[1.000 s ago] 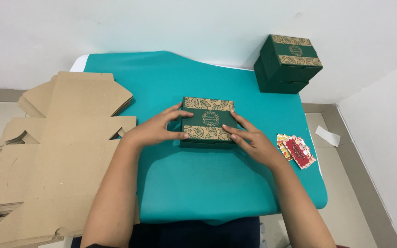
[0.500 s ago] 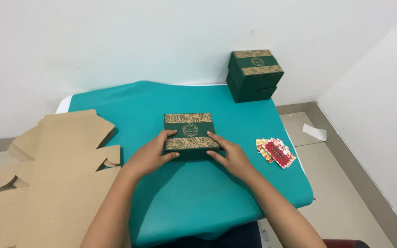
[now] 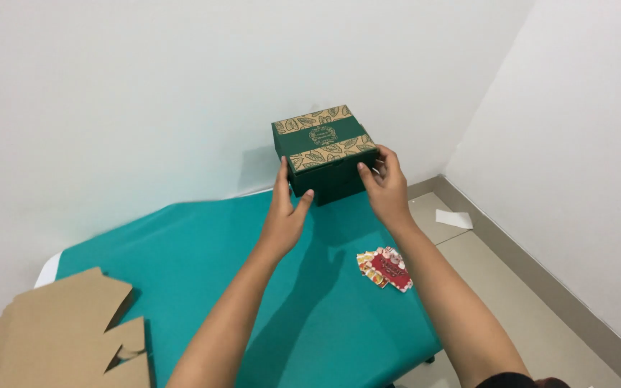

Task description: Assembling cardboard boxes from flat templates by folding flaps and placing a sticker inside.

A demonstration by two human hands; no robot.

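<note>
Both hands, left [image 3: 284,208] and right [image 3: 384,185], clasp a stiff, seemingly light green leaf-patterned gift box [image 3: 325,152] by its opposite sides above the teal table [image 3: 203,251].

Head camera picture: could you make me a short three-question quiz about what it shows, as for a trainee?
1. True or false: both hands grip the green box.
2. What lies on the teal table cover near the right forearm?
A. scissors
B. red printed cards
C. a cup
3. What brown material lies at the lower left?

Key:
1. True: left hand and right hand hold its sides.
2. B, red cards.
3. Flat cardboard.
</note>
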